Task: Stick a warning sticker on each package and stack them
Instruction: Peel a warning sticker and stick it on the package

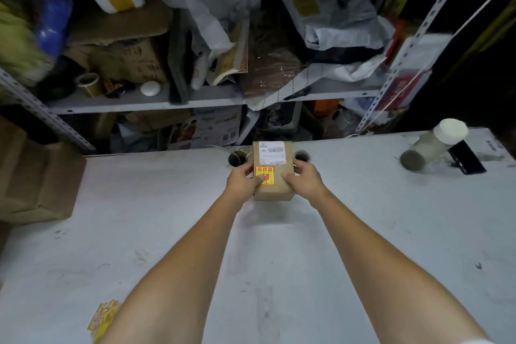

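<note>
A small brown cardboard package (275,186) lies on the white table (167,218) near its far edge. A white shipping label (273,153) covers its far half, and a yellow and red warning sticker (266,173) sits on its near left part. My left hand (244,179) grips the package's left side, thumb lying on the sticker. My right hand (304,174) grips the right side, thumb on top. A sheet of yellow and red stickers (103,318) lies at the table's near left edge, partly behind my left forearm.
A lying jar with a white lid (435,142) and a black object (465,158) sit at the far right. Two round cable holes (237,158) flank the package. A large cardboard box (36,176) stands at the left. Cluttered metal shelves (145,100) rise behind the table.
</note>
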